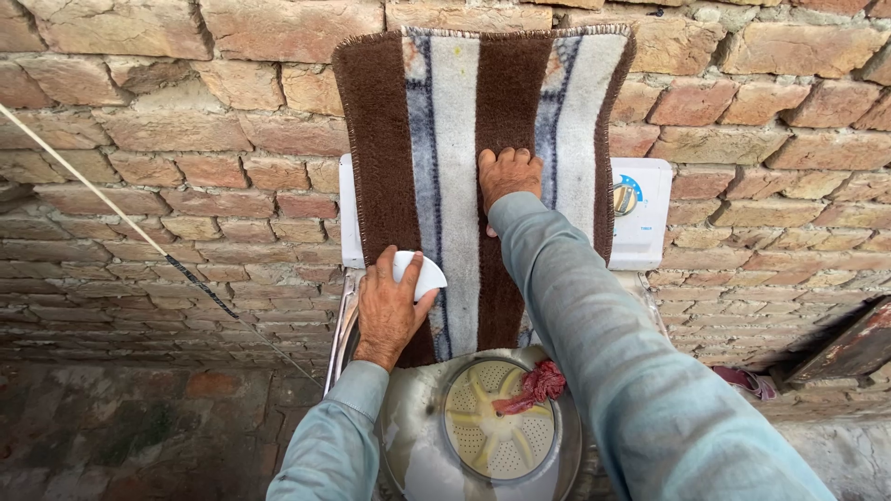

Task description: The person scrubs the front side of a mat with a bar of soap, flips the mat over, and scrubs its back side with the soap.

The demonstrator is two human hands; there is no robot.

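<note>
You have soft, even daylight here, with no hard sun patches and no strong cast shadows. The brick wall (761, 121) is evenly lit; its mortar joints hold only shallow shade. Light seems to fall from above, since the floor (121, 427) at lower left sits dimmer and muddier. The rug (483, 111) is crisp, its pile clearly readable. Your right sleeve (631, 371), close to the lens, looks slightly soft. The wide lens bends things: brick courses bow toward the edges, and the cord (139, 232) at left curves. The white panel (640, 209) is bright but not blown out. No glare on the tub (418, 445).
</note>
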